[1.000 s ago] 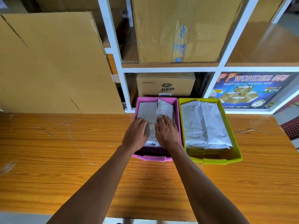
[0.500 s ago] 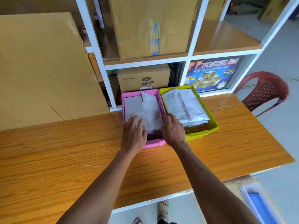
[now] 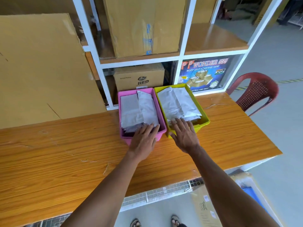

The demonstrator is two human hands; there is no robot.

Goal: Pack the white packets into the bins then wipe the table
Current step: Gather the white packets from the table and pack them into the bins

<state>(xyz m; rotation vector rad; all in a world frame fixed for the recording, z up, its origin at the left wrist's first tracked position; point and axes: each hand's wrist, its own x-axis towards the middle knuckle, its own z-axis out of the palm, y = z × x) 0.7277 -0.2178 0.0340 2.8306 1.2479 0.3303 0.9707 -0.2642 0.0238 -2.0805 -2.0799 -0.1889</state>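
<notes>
Two bins stand side by side at the back of the wooden table (image 3: 65,153). The pink bin (image 3: 120,102) on the left holds a stack of white packets (image 3: 137,110). The yellow bin (image 3: 204,117) on the right holds more white packets (image 3: 177,102). My left hand (image 3: 144,140) lies flat over the pink bin's near rim, fingers straight and touching the packets. My right hand (image 3: 184,135) lies flat over the yellow bin's near rim, fingertips on its packets. Neither hand holds anything.
A white shelf unit (image 3: 182,38) with cardboard boxes stands behind the table. A large cardboard sheet (image 3: 41,71) leans at the back left. A red plastic chair (image 3: 255,92) stands off the table's right end. Boxes lie on the floor at lower right.
My right hand has moved from the pink bin to the yellow bin's front. The left hand stays on the pink bin. The camera has pulled back and swung right.
</notes>
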